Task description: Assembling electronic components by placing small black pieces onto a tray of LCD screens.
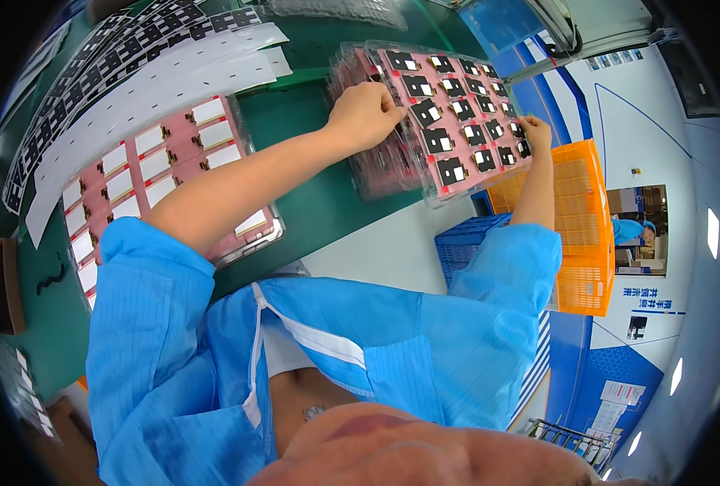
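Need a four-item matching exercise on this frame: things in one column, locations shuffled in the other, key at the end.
Things
1. Orange plastic crate
2. Pink tray of black-and-white pieces
3. Long white sheet with small dark marks
4. Pink tray of white rectangular pieces

Locations
A. Between the left hand and the right hand
B. Partly hidden by the left forearm
C. Partly hidden by the right forearm
D. Next to black-patterned sheets

Pairs: 1-C, 2-A, 3-D, 4-B
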Tool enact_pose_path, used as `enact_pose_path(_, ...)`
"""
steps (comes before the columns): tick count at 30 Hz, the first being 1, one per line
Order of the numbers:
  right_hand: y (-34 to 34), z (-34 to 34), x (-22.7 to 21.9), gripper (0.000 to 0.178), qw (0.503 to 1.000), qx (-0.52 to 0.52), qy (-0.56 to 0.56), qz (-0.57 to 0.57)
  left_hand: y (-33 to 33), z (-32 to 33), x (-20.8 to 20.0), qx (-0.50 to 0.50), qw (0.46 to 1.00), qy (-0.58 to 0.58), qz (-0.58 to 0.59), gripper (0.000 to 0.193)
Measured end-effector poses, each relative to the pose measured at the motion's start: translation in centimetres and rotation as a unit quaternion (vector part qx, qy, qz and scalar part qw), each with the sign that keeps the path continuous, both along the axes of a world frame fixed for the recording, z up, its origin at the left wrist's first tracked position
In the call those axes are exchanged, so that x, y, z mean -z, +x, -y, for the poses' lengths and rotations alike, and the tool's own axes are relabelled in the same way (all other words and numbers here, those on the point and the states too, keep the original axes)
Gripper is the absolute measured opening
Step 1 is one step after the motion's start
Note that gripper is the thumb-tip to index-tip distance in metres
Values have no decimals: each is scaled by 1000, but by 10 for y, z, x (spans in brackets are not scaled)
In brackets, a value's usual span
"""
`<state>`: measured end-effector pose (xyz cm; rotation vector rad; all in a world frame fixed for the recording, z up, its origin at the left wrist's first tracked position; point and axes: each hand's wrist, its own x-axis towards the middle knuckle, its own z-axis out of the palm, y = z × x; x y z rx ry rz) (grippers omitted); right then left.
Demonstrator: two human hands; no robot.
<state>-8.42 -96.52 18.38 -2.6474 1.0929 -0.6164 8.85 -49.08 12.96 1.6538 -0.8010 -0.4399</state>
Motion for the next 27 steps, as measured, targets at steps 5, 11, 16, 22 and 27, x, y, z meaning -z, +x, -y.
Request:
enact_pose_path(5, 23, -12, 7, 34, 1000, 5, -1, -9, 9, 2, 5, 2, 1000, 24, -8, 28)
enact_pose_path(11, 36, -6, 13, 33, 999, 2, -18, -27, 18, 0, 12, -12, 999, 28, 18, 28)
enact_pose_path(16, 40, -10, 28, 35, 999, 11, 0, -31, 23, -5, 13, -2, 999, 35, -22, 26)
enact_pose_path(22, 37, -19, 30, 41, 998, 25, -33, -47, 20, -1, 16, 27, 981, -27, -190, 20)
enact_pose_path(27, 53, -41, 55, 45, 973, 75, -124, 177, 35, -24, 21, 45, 977, 2, -209, 29)
